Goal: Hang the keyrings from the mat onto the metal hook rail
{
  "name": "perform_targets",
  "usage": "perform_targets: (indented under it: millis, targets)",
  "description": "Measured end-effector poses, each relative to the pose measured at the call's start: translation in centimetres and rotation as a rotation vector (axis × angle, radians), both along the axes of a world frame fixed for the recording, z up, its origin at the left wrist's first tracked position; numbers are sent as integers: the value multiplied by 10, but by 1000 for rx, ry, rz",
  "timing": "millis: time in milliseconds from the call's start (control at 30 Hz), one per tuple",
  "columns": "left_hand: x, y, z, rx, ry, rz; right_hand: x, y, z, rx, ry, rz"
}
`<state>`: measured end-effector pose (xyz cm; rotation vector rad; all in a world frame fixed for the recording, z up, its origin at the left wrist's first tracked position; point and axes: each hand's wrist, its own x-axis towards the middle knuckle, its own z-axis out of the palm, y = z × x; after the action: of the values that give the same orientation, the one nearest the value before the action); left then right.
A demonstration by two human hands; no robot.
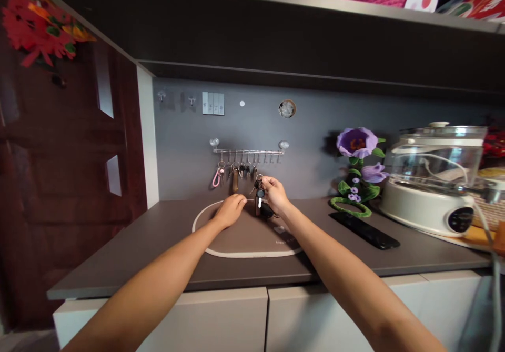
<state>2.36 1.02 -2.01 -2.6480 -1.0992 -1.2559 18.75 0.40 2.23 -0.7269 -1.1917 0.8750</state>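
Observation:
My right hand (275,194) is closed on a bunch of keys (259,194) with a dark fob, held just above the back of an oval grey mat (236,241). My left hand (231,210) hovers over the mat with fingers curled, its fingertips close to the keys. Whether it grips anything is unclear. Behind the hands a metal hook rail (248,152) is fixed to the grey wall. Several key sets hang at its left end, one on a pink loop (216,177).
A dark phone (365,230) lies on the counter to the right. Beside it stand crocheted purple flowers (357,168) and a white cooker with a glass lid (434,183). A dark wooden door (59,157) is on the left, a shelf overhead.

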Motion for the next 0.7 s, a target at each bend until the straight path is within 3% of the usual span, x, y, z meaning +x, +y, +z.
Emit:
perform_targets:
  millis: [300,700]
  targets:
    - [0,2,-2,0,-3,11,-2,29,46,-38,6,-54]
    - [0,3,-1,22,16,23,-5,58,66,-137,83,-280]
